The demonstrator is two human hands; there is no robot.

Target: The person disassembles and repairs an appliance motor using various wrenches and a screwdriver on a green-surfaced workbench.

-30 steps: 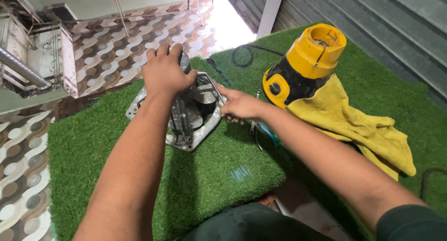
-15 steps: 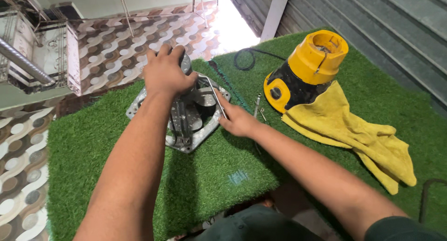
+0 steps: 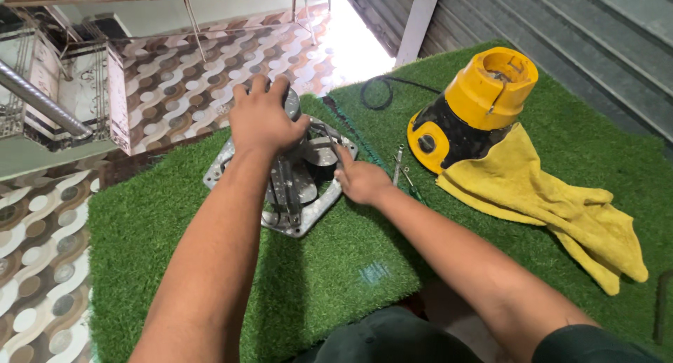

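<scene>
A grey metal fan frame (image 3: 242,168) with a dark motor in its middle lies flat on the green turf mat (image 3: 329,265). My left hand (image 3: 263,121) sits on top of the motor, fingers wrapped over its far side. My right hand (image 3: 361,180) rests on the turf at the frame's right rim, fingers curled, with thumb and forefinger pinching at the rim. I cannot make out whether it pinches something small there. Two thin metal tools (image 3: 401,168) lie on the turf just right of my right hand.
A yellow and black appliance base (image 3: 477,103) stands at the back right on a crumpled yellow cloth (image 3: 561,209). A black cable (image 3: 378,89) loops behind it. Patterned floor tiles (image 3: 42,265) lie left of the mat, a metal shutter (image 3: 561,26) to the right.
My right hand has pulled back left from near the yellow base to the frame's right rim. My left hand has stayed on the motor.
</scene>
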